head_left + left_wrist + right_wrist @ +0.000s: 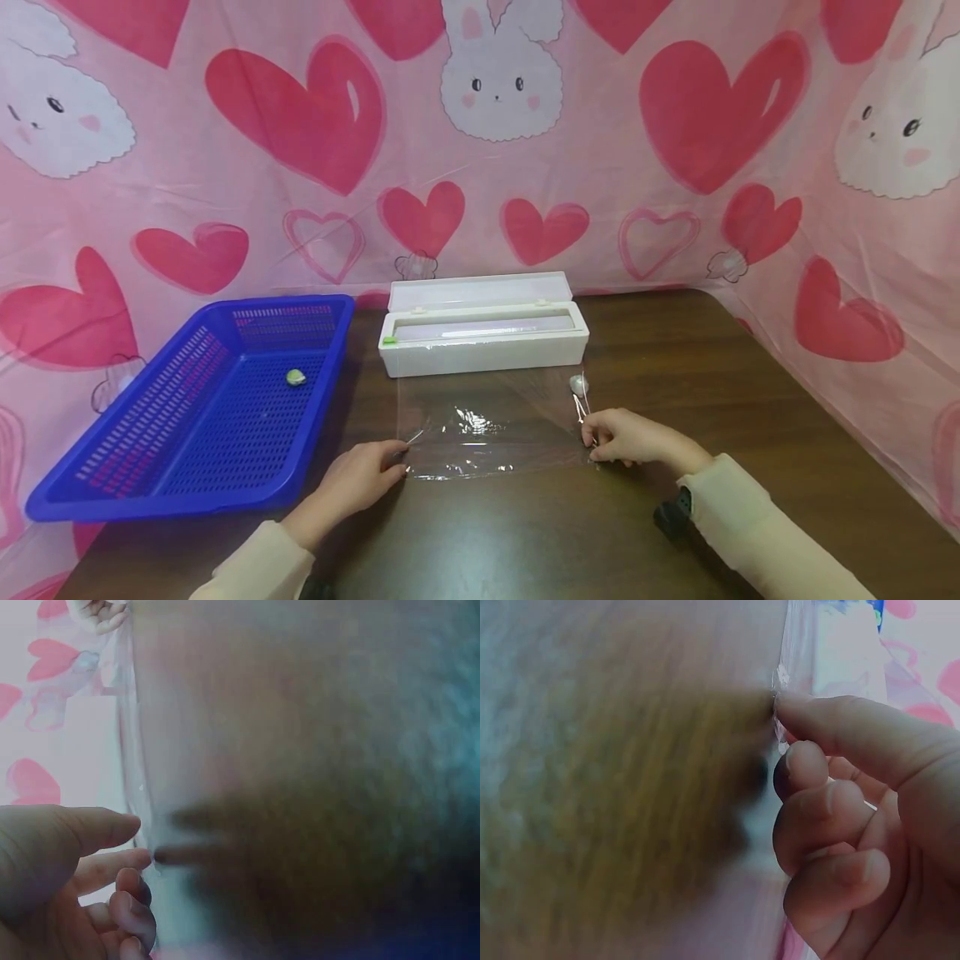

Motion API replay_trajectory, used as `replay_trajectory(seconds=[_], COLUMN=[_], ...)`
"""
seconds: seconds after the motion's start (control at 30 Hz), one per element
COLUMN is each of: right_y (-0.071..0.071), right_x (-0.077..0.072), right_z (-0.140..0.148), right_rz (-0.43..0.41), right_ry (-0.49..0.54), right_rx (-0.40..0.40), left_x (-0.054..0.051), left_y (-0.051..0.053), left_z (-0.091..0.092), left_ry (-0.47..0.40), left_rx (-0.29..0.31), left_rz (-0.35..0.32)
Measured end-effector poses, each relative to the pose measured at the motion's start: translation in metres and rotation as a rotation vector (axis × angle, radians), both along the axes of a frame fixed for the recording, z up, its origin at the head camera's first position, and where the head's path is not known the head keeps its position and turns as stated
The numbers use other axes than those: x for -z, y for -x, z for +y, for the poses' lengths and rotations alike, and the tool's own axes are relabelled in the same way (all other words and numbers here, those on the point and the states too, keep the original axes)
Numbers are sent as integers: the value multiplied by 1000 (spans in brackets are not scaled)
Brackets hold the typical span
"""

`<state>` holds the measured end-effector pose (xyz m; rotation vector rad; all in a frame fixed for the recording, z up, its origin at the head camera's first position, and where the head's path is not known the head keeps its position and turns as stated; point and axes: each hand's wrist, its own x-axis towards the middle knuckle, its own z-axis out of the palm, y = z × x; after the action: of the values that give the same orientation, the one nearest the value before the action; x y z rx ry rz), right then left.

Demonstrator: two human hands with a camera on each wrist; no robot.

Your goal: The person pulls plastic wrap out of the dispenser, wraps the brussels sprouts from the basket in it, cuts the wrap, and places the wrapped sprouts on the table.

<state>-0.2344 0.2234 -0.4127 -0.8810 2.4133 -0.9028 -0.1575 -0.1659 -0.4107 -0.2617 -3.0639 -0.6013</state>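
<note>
A sheet of clear plastic wrap (480,425) runs from a white wrap dispenser box (480,354) toward me over the table. At the sheet's near left corner, my left hand (356,479) touches the film edge. In the left wrist view, its thumb and index finger (112,870) stand slightly apart. My right hand (637,437) pinches the near right corner. In the right wrist view, crinkled film lies at its thumb tip, with the other fingers curled. Beyond that hand lies a small whitish round thing (578,384) with thin shiny strands; its kind is unclear.
A blue perforated plastic basket (300,467) stands at the left, holding a small pale green roundish thing (296,377). The box's lid (480,292) is raised at the back. A green piece (389,340) sits at its left end. Behind the brown table (750,417) hangs a pink heart-patterned cloth.
</note>
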Motion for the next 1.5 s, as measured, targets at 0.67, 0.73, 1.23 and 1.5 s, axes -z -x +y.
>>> replay_trajectory(seconds=[0.67, 0.73, 1.23, 1.5], right_y=[1, 1, 2, 2], right_x=[0, 0, 1, 1], right_z=[0, 1, 2, 2], right_rz=[-50, -65, -144, -148], right_ry=[5, 5, 39, 45], right_rx=[8, 14, 25, 6], left_x=[1, 2, -6, -51], left_y=[-3, -3, -3, -8], left_z=[-7, -8, -1, 2], left_ry=[-12, -9, -198, -359], left_rx=[-19, -18, 70, 276], left_rz=[-17, -17, 45, 78])
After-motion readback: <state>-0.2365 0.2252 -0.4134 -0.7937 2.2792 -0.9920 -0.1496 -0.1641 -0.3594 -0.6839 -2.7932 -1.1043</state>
